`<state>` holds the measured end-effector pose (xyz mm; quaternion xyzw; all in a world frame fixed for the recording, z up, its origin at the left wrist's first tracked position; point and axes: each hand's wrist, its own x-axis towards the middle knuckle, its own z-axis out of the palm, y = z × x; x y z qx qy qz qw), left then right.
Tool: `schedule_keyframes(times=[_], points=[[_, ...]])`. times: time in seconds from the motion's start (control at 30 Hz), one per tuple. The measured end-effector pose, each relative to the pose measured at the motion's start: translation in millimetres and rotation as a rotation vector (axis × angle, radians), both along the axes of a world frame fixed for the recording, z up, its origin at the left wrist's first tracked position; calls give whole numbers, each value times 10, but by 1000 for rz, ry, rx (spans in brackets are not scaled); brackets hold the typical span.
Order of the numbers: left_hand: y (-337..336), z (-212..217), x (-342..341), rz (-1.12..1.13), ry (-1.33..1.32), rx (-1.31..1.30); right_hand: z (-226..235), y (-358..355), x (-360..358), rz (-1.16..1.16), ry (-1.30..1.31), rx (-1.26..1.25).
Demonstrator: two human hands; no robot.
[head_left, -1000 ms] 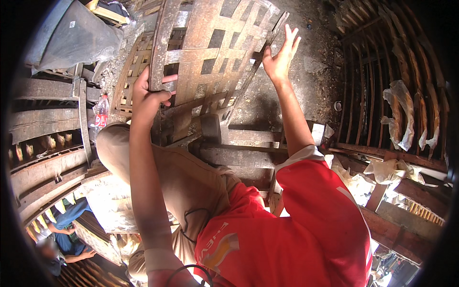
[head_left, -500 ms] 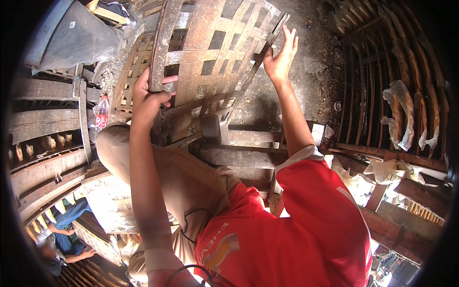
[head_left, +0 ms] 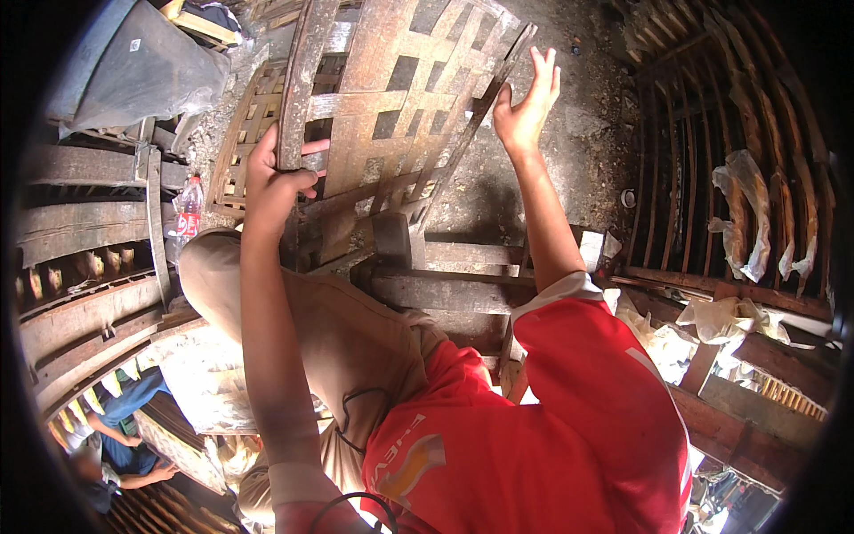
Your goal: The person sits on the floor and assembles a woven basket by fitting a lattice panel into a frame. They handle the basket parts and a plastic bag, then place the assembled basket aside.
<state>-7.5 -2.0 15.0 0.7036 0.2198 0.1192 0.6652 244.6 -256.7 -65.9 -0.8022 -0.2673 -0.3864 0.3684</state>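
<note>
Above the knees, near the upper middle of the view, holds a wooden lattice panel (head_left: 360, 116) at a slant, square gaps showing between the wide crossed strips. Grips its left rail (head_left: 301, 80) with the left hand (head_left: 274, 182), clamped on the wood with the thumb across the near face and fingertips (head_left: 315, 146) curled past the inner edge. Lifts the right hand (head_left: 525, 111) beside the right rail (head_left: 511, 64), palm unfolded, fingers extended and a little apart, thumb nearest the wood; cannot tell whether touching or just clearing it.

Beyond the right hand, has the widest room to move: a broad stretch of rough floor (head_left: 592, 169) as far as the slatted rack (head_left: 676, 279). On the left side, has far less, with a second lattice panel (head_left: 253, 116) just past the left rail and a red-labelled bottle (head_left: 189, 214) close by the trousered knee (head_left: 209, 258). Toward the body, meets a wooden beam (head_left: 454, 292) running crosswise, and a wooden block (head_left: 393, 240) near the panel's lower end, leaving only a narrow margin there.
</note>
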Motion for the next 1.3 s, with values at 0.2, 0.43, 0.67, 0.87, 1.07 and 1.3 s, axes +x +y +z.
schedule_keyframes(times=[0.2, 0.43, 0.67, 0.87, 1.07, 1.3], points=[[0, -16, 9, 0, -27, -10, -216, -135, 96, -44, 319, 35], [11, -5, -4, -3, -5, -9, -131, 35, 44, -17, 160, 5], [10, -20, 6, 9, -12, -5, -274, -156, 129, -10, 428, -13], [11, 15, -3, 0, 10, -1, -151, 32, 26, 27, 236, -57], [-33, 14, 11, 50, -44, -6, -268, -92, 77, -2, 403, 50], [11, 4, -18, 103, -93, -32, -270, 10, -56, 132, 472, -143]])
